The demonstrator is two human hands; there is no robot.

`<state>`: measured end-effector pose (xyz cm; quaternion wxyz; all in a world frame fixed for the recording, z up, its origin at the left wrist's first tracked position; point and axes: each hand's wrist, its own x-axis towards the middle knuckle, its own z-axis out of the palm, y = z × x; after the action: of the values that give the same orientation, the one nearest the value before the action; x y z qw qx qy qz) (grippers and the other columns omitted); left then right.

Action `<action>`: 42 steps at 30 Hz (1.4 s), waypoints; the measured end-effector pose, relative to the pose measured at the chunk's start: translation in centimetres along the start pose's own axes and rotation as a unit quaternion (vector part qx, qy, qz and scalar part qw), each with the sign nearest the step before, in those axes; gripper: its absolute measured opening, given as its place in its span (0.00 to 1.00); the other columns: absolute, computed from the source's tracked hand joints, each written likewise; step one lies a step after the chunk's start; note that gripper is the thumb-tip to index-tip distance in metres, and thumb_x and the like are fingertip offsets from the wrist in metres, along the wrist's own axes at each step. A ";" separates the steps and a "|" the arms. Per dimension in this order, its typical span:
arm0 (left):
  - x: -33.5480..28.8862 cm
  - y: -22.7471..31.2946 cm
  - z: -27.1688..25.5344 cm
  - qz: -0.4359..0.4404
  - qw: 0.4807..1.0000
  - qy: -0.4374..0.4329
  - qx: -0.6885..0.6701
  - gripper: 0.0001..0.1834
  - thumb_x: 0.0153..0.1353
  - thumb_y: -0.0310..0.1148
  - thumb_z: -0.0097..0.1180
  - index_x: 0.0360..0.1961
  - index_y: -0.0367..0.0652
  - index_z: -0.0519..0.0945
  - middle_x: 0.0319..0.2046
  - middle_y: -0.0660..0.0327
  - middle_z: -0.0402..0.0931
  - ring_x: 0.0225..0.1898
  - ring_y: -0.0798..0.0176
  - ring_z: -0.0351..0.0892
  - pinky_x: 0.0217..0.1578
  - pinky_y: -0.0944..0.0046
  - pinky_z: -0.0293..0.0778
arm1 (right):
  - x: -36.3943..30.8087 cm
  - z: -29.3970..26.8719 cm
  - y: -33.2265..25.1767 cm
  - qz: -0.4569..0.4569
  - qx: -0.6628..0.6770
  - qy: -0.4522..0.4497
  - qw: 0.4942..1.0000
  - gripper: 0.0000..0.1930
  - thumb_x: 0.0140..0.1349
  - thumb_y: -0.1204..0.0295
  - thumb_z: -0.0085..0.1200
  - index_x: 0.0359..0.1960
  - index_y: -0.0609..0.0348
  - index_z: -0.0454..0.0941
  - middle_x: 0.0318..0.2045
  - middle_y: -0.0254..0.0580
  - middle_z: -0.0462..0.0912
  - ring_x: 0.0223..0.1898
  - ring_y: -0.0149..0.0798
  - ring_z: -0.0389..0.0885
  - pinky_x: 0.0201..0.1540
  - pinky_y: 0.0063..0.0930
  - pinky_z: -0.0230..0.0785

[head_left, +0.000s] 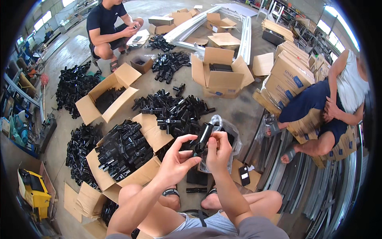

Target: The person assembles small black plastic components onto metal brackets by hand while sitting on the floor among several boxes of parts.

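Note:
A glossy black tubular fitting (205, 134) is held up in front of me, tilted. My right hand (219, 152) pinches its side between thumb and fingers. At its lower end, my left hand (177, 158) curls its thumb and fingertips round it, with the index finger raised apart. Just behind the fitting is a clear plastic bag (234, 139), partly covered by my hands. A pile of similar black fittings (171, 109) lies beyond my hands. To my left, an open cardboard box (145, 172) is heaped with more of them.
Another open carton (89, 104) and loose heaps (81, 149) lie at left. A phone (244, 175) rests on cardboard at right. One person (104, 28) squats at far left; another (346, 87) sits at right beside stacked cartons (288, 77) and long metal profiles (294, 181).

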<state>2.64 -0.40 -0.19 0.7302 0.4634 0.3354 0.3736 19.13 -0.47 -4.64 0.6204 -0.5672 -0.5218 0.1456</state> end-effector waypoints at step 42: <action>0.5 -0.9 -2.1 -0.077 0.938 0.007 0.337 0.28 0.60 0.29 0.72 0.59 0.33 0.75 0.42 0.56 0.88 0.37 0.68 0.86 0.39 0.64 0.82 | -1.7 -1.5 2.4 0.284 0.362 -0.241 0.854 0.26 0.65 0.73 0.70 0.62 0.67 0.77 0.52 0.43 0.86 0.56 0.35 0.83 0.62 0.31 0.76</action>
<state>1.31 0.65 -1.79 0.5553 0.6526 0.4815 0.1842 20.61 -1.83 -7.28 0.5680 -0.3730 -0.3815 0.6267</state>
